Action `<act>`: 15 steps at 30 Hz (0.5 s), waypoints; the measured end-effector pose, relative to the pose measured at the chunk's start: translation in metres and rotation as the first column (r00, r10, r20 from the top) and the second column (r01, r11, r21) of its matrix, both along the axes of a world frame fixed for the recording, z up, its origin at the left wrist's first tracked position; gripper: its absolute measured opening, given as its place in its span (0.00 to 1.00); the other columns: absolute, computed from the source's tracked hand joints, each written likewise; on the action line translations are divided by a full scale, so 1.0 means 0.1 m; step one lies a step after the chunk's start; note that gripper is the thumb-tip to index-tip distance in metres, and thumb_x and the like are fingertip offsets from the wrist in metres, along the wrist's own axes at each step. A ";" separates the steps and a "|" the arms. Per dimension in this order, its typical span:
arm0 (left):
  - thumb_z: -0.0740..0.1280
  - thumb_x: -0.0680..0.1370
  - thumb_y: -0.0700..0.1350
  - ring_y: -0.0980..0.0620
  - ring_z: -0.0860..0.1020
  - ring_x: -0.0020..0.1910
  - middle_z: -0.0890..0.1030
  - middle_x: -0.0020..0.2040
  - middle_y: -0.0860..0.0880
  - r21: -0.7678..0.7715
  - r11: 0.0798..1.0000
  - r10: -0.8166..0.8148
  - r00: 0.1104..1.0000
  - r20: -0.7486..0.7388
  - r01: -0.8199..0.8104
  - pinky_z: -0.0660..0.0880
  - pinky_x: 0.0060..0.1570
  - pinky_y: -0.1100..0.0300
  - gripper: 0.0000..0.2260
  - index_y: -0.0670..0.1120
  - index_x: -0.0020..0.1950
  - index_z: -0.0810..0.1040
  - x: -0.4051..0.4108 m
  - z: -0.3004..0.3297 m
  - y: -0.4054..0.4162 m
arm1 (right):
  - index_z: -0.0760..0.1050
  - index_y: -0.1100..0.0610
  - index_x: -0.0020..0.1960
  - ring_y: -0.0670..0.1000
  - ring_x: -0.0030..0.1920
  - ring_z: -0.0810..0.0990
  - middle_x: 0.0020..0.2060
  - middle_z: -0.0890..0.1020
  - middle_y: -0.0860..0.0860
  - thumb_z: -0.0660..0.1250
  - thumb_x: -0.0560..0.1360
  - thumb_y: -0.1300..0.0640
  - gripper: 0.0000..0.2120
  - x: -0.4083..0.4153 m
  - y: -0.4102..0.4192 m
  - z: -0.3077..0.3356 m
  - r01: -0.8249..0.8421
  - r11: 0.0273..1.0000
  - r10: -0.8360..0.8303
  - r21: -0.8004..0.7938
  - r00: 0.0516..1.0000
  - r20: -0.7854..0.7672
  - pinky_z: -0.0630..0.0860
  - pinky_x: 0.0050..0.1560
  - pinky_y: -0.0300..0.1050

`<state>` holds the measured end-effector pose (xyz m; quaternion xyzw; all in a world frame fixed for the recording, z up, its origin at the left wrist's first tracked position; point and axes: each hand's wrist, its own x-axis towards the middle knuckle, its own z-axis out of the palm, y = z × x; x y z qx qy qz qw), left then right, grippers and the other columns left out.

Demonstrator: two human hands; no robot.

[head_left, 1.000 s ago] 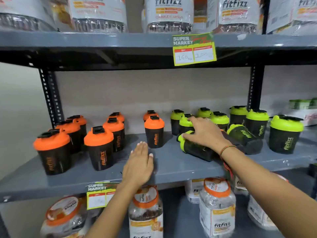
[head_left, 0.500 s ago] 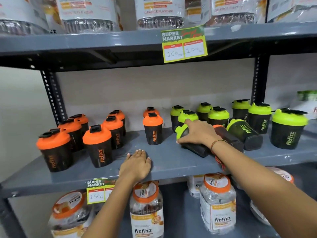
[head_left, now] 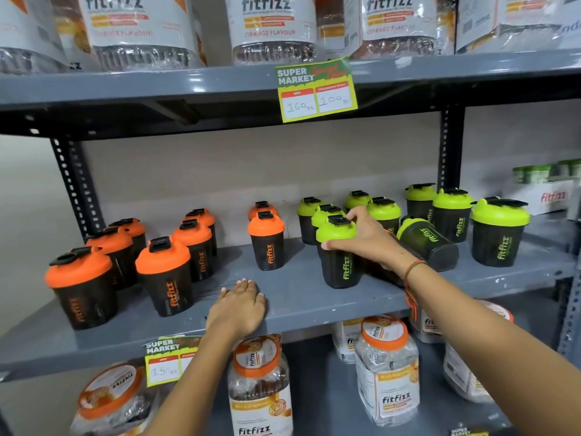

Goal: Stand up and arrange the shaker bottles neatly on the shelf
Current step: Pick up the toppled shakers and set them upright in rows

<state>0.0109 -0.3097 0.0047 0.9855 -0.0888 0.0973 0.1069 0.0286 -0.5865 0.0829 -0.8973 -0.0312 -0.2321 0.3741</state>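
Raised from lying on its side, the green-lidded shaker bottle (head_left: 338, 251) now stands upright on the grey shelf (head_left: 301, 297) with the right hand (head_left: 364, 239) closed around it, while the left hand (head_left: 237, 306) lies flat and empty on the shelf's front edge and another green-lidded bottle (head_left: 427, 240) lies tipped just behind.

Orange lids are glowing on black shaker bottles (head_left: 164, 275) at centre left, lime-green lids topping black shakers (head_left: 500, 232) at right, lettering matching each lid. The grey shelf (head_left: 298, 297) is running across mid-frame; a green-and-yellow price tag (head_left: 317, 89) is hanging at upper centre, showing red-topped white boxes.
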 end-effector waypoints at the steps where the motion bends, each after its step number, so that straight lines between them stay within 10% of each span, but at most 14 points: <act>1: 0.47 0.81 0.52 0.48 0.59 0.77 0.62 0.77 0.45 0.000 1.000 0.001 1.000 0.000 -0.001 0.51 0.76 0.47 0.23 0.44 0.73 0.63 0.01 0.00 0.00 | 0.65 0.49 0.58 0.51 0.55 0.74 0.56 0.74 0.49 0.78 0.56 0.35 0.39 -0.02 -0.01 0.01 -0.013 1.000 0.013 -0.018 1.000 -0.011 0.70 0.47 0.47; 8: 0.47 0.81 0.53 0.48 0.59 0.77 0.61 0.77 0.45 0.000 1.000 0.000 1.000 -0.005 0.000 0.50 0.76 0.47 0.24 0.45 0.74 0.62 0.02 -0.01 0.00 | 0.73 0.47 0.58 0.54 0.56 0.79 0.52 0.80 0.49 0.60 0.67 0.24 0.31 -0.12 -0.33 0.29 0.011 0.984 -0.030 0.180 0.994 0.103 0.73 0.56 0.51; 15: 0.47 0.81 0.52 0.48 0.60 0.76 0.63 0.77 0.45 0.007 1.000 -0.006 1.000 0.003 0.006 0.52 0.76 0.46 0.23 0.45 0.73 0.64 0.01 0.00 0.00 | 0.71 0.56 0.66 0.62 0.63 0.76 0.63 0.78 0.60 0.67 0.72 0.40 0.29 0.05 -0.76 0.34 0.151 0.842 -0.292 -0.518 0.935 -0.202 0.74 0.58 0.51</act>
